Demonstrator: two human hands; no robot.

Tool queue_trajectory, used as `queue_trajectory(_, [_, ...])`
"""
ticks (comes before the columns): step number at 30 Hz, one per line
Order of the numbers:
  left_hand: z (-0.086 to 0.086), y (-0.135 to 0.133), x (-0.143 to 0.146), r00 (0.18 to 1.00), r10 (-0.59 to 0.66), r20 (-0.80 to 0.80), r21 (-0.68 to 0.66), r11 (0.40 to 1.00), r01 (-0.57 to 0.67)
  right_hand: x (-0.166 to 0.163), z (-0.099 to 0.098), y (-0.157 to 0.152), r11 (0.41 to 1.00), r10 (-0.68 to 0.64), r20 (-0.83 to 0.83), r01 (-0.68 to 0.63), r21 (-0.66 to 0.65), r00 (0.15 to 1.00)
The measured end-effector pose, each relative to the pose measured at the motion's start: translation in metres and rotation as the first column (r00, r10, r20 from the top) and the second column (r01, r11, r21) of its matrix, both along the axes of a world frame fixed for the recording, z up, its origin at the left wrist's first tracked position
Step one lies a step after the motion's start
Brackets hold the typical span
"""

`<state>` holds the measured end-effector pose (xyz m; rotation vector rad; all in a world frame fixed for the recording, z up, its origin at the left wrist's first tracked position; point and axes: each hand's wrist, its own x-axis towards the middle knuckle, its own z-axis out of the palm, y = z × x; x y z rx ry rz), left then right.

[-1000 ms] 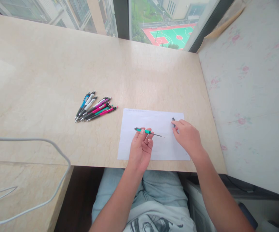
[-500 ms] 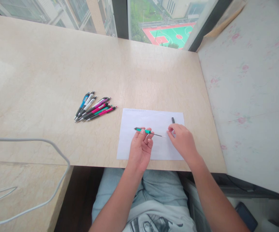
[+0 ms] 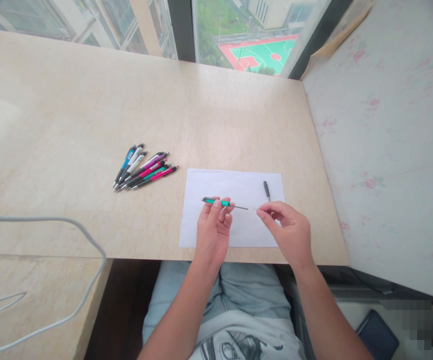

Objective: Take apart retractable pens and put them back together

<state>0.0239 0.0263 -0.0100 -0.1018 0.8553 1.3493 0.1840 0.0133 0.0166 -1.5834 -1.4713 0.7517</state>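
Observation:
My left hand (image 3: 212,230) is closed around a green pen barrel (image 3: 216,202), held level above a white sheet of paper (image 3: 239,187). A thin refill (image 3: 244,207) sticks out of the barrel to the right. My right hand (image 3: 287,230) pinches the tip of that refill between thumb and forefinger. A small black pen part (image 3: 266,190) lies on the paper just beyond my right hand, apart from it.
Several pens (image 3: 145,167) in blue, white, pink and green lie in a bunch on the beige marble table (image 3: 89,100) to the left of the paper. A white cable (image 3: 70,225) loops over the near left. A window is beyond the far edge; a flowered surface (image 3: 389,150) is at the right.
My right hand has left the black part on the paper, come back toward me and to the left, and closed on the refill's tip. The left hand has stayed almost still.

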Motion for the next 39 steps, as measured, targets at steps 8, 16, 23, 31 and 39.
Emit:
queue_trajectory(8, [0.004, 0.000, 0.002, 1.000, 0.001, -0.021, -0.002, 1.000, -0.001, -0.005, 0.017, -0.002, 0.998, 0.045, 0.012, -0.046, 0.050, 0.999])
queue_trajectory(16, [0.002, 0.000, 0.000, 1.000, 0.012, -0.027, 0.001, 1.000, -0.012, -0.005, 0.019, -0.002, 0.993, 0.030, 0.076, -0.038, 0.107, 0.997])
queue_trajectory(23, [0.002, 0.001, 0.000, 0.999, 0.012, -0.030, 0.004, 1.000, -0.012, -0.004, 0.022, -0.002, 0.990, 0.079, 0.121, -0.092, 0.106, 0.989])
queue_trajectory(31, [0.003, 0.001, -0.001, 0.999, 0.008, -0.038, 0.004, 1.000, -0.008, -0.004, 0.021, -0.002, 0.990, 0.084, 0.192, -0.104, 0.093, 0.978])
queue_trajectory(39, [0.002, 0.000, -0.001, 0.999, 0.002, -0.042, 0.001, 1.000, -0.002, -0.006, 0.020, -0.002, 0.987, 0.102, 0.185, -0.122, 0.100, 0.977])
